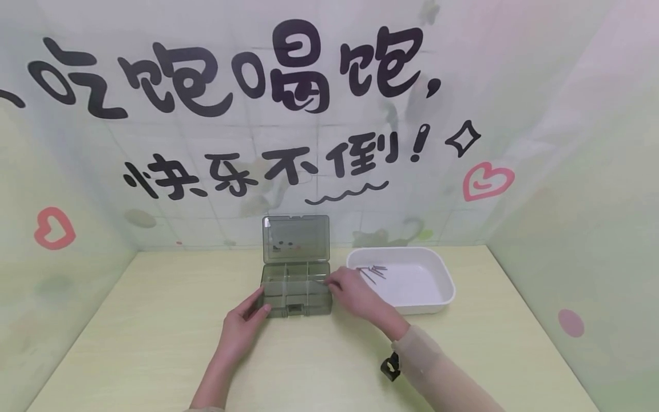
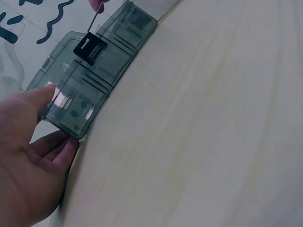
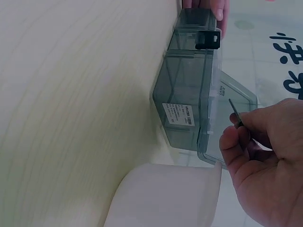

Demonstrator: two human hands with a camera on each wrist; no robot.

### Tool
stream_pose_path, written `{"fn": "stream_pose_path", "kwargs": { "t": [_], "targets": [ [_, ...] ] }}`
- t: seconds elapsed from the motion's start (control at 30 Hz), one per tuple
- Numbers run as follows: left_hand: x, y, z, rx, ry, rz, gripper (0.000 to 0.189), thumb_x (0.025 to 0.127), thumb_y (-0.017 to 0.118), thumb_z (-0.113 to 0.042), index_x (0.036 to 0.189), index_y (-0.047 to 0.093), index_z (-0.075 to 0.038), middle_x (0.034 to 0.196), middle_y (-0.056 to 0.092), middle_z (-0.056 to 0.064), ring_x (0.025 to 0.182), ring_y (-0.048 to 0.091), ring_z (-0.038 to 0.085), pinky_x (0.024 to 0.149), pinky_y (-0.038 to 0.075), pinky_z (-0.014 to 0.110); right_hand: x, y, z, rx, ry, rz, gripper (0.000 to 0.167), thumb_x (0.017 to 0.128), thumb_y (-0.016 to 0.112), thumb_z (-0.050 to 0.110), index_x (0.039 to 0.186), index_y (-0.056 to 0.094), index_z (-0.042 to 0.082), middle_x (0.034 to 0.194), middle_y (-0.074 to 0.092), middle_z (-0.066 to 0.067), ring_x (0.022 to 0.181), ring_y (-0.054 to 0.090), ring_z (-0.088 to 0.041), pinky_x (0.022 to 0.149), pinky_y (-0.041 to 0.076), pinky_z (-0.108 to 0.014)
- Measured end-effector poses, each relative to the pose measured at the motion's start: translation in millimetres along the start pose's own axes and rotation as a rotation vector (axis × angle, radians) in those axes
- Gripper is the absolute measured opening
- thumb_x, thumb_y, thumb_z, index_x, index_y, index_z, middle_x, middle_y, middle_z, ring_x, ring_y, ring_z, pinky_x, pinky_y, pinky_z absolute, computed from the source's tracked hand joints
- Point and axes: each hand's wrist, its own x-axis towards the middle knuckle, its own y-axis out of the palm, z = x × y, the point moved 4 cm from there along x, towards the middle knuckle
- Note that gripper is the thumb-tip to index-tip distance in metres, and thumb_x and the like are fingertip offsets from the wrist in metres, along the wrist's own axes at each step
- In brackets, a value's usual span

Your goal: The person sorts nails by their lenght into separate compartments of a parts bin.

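A translucent grey-green compartment box [image 1: 296, 297] stands on the table with its lid [image 1: 296, 239] raised behind it. Dividers split its inside into several cells. My left hand [image 1: 242, 329] grips the box's left end, thumb at the front rim and fingers against the side, as the left wrist view [image 2: 35, 156] shows up close. Over the right end of the box, my right hand [image 1: 357, 294] pinches a thin metal screw [image 3: 235, 112] between thumb and fingers. The screw points out past the fingertips toward the box. A dark latch [image 2: 90, 48] sits on the box's front.
Just right of the box is a white tray [image 1: 443, 286] with several thin metal screws [image 1: 374, 271] lying at its left side. A wall with large black lettering rises behind the table [image 1: 154, 343]. A black strap fitting [image 1: 390, 366] hangs at the right wrist.
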Motion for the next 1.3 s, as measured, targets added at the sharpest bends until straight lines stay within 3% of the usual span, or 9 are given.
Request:
{"fn": "stream_pose_path", "kwargs": {
  "t": [0.3, 0.6, 0.8, 0.9, 1.1, 1.3],
  "targets": [
    [-0.6, -0.1, -1.7, -0.006, 0.000, 0.001, 0.056, 0.102, 0.066, -0.026, 0.153, 0.048, -0.009, 0.157, 0.039, 0.025, 0.141, 0.043, 0.041, 0.112, 0.042, 0.037, 1.4, 0, -2, 0.003, -0.003, -0.044, 0.017, 0.100, 0.062, 0.004, 0.109, 0.074, -0.004, 0.090, 0.065, -0.006, 0.082, 0.059, -0.017, 0.075, 0.056, -0.031],
    [0.1, -0.2, -0.6, 0.008, 0.004, -0.001, 0.058, 0.102, 0.067, -0.028, 0.153, 0.048, -0.010, 0.157, 0.039, 0.025, 0.140, 0.044, 0.042, 0.111, 0.043, 0.037, -6.0, -7, -14, 0.226, 0.052, -0.078, 0.022, 0.101, 0.063, 0.006, 0.119, 0.072, -0.003, 0.107, 0.070, -0.011, 0.083, 0.066, -0.020, 0.068, 0.059, -0.026],
    [0.6, 0.5, 0.4, 0.006, -0.006, 0.007, 0.059, 0.102, 0.067, -0.030, 0.154, 0.047, -0.011, 0.158, 0.038, 0.024, 0.141, 0.043, 0.041, 0.111, 0.043, 0.037, -8.5, -15, -25, 0.257, 0.096, -0.111, 0.021, 0.099, 0.066, 0.007, 0.118, 0.073, 0.000, 0.108, 0.071, -0.010, 0.088, 0.068, -0.022, 0.072, 0.059, -0.026],
    [0.9, 0.6, 1.0, 0.007, -0.009, 0.006, 0.059, 0.102, 0.067, -0.031, 0.154, 0.047, -0.011, 0.158, 0.038, 0.024, 0.141, 0.043, 0.041, 0.111, 0.042, 0.037, -10.0, -21, -32, 0.265, 0.101, -0.144, 0.020, 0.098, 0.067, 0.006, 0.116, 0.073, 0.000, 0.107, 0.072, -0.012, 0.085, 0.069, -0.019, 0.072, 0.060, -0.026],
    [1.3, 1.3, 1.2, 0.002, -0.012, 0.007, 0.058, 0.102, 0.067, -0.029, 0.154, 0.048, -0.012, 0.158, 0.038, 0.024, 0.141, 0.043, 0.040, 0.112, 0.042, 0.037, -14.0, -32, -48, 0.304, 0.100, -0.187, 0.021, 0.096, 0.069, 0.003, 0.116, 0.072, -0.004, 0.104, 0.075, -0.016, 0.081, 0.072, -0.027, 0.073, 0.062, -0.029],
    [1.6, 1.3, -0.4, 0.004, -0.008, 0.006, 0.058, 0.102, 0.067, -0.030, 0.154, 0.048, -0.012, 0.157, 0.039, 0.024, 0.140, 0.044, 0.040, 0.111, 0.043, 0.036, -16.1, -41, -72, 0.322, 0.174, -0.216, 0.023, 0.094, 0.071, 0.002, 0.116, 0.072, -0.004, 0.103, 0.076, -0.015, 0.077, 0.072, -0.021, 0.072, 0.062, -0.031]
  ]
}}
